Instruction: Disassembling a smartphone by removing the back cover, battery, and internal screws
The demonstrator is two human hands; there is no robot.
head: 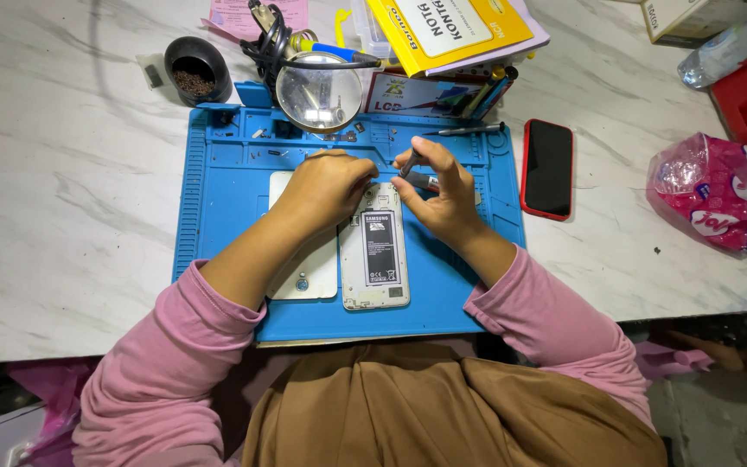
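I see a blue rubber work mat point(218, 216) on the white marble table point(62, 216). At its centre lies an opened white smartphone point(376, 259) with the dark battery showing. At 9 o'clock of the phone lies its white back cover point(313, 272). My left hand point(326, 186) rests curled on the phone's top end at 12 o'clock. My right hand point(443, 195) pinches a small dark screwdriver point(414, 164) in closed fingers there. A red-cased phone point(548, 169) lies at 3 o'clock.

Opened white phone point(375, 251), battery exposed
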